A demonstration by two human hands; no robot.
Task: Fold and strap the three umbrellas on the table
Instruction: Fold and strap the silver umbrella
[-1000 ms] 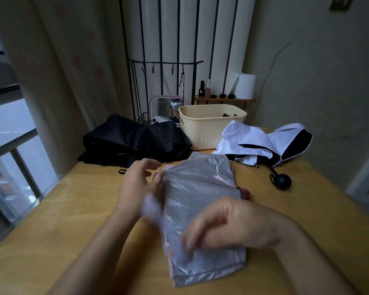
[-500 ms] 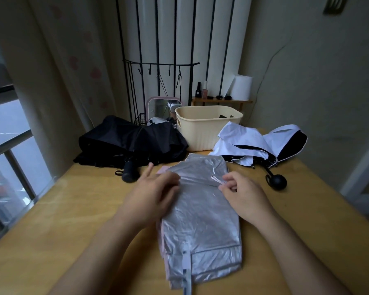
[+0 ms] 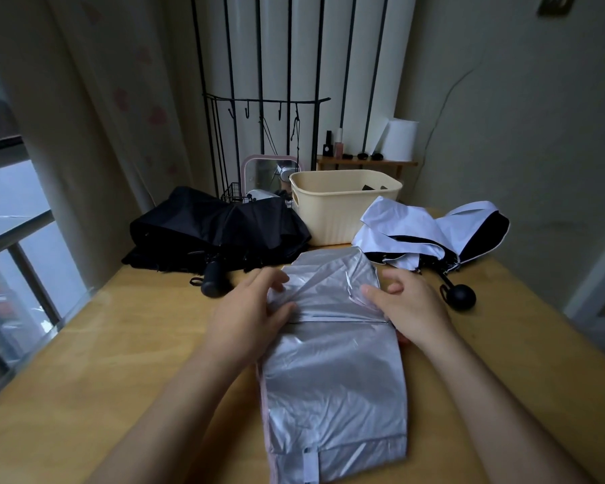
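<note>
The silver umbrella [image 3: 332, 372] lies flattened but unstrapped on the table [image 3: 119, 344] before me. My left hand [image 3: 248, 316] pinches a fold with its fingers, and my right hand [image 3: 413, 309] thumbs the opposite edge, though I cannot tell whether it grips. The black umbrella [image 3: 217, 232] and white umbrella [image 3: 416, 225] wait loose behind. There is room to work on either side, while the far end is crowded.

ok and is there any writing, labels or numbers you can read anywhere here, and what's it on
No text can be read anywhere in this view.
On the bottles on the back shelf, any labels are too small to read.
The white tab on the silver umbrella looks blank.
The dark plaque at the top right is cut off and unreadable.
</note>
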